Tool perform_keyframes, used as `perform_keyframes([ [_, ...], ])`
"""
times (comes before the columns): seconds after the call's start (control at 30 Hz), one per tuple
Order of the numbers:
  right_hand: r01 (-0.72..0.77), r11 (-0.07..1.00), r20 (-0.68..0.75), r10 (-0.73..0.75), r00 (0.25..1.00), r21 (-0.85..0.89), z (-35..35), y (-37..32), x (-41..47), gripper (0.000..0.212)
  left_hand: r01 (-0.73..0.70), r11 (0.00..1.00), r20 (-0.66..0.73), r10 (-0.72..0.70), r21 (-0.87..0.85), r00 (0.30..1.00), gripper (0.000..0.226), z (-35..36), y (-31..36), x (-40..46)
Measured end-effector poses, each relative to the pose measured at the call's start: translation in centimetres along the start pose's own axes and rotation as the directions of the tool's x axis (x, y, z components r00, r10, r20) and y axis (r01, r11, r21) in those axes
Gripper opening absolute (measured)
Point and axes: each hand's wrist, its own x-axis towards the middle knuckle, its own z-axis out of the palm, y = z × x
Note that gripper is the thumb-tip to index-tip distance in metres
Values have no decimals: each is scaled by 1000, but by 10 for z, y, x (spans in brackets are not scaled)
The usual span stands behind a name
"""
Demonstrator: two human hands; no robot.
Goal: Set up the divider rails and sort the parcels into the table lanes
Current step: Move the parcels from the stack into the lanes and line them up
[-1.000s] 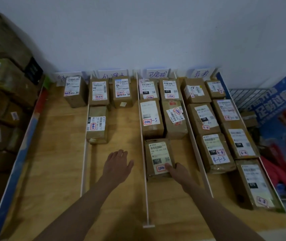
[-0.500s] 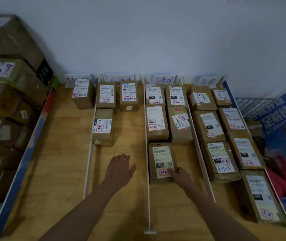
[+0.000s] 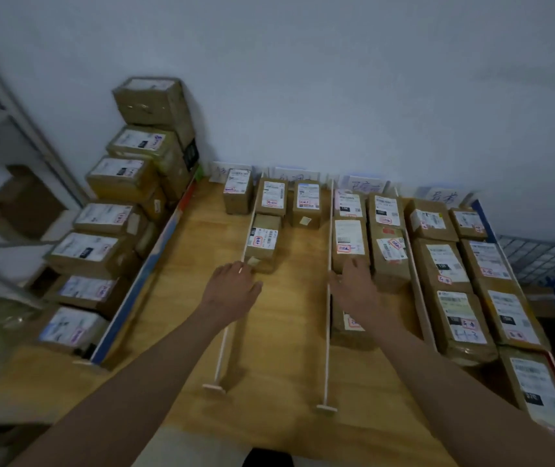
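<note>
My left hand [image 3: 232,291] lies spread and flat over the thin white divider rail [image 3: 225,345] at about eleven o'clock on the pale wooden counter [image 3: 286,332], its fingertips close to a brown cardboard parcel with a white label [image 3: 262,242]. My right hand [image 3: 353,291], fingers loose and apart, reaches toward one o'clock over the second white divider rail [image 3: 327,348]; through the blur it seems to hold nothing. Labelled brown cardboard parcels [image 3: 448,264] fill the lanes from one to three o'clock.
</note>
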Motion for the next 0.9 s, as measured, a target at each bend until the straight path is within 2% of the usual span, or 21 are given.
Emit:
perform_keyframes([
  [0.23,305,952,6,-305,952,-25,41,-119,-26,41,243,970,-14,-243,-5,970,59,-32,-113,-80],
  [0.47,393,920,90,-391,916,2,89,-212,-42,43,398,915,-68,-402,-73,913,53,-48,-213,-133],
  [0.67,346,935,134,-354,926,79,149,-284,-33,42,433,892,-61,-443,-130,894,59,-47,-303,-127],
  [0.77,271,956,168,-287,943,112,184,-322,-22,44,400,910,-28,-405,-107,914,68,-42,-357,-106],
  [0.9,154,975,184,-182,966,159,225,-372,-4,49,363,923,-21,-368,-127,929,50,-47,-416,-69],
])
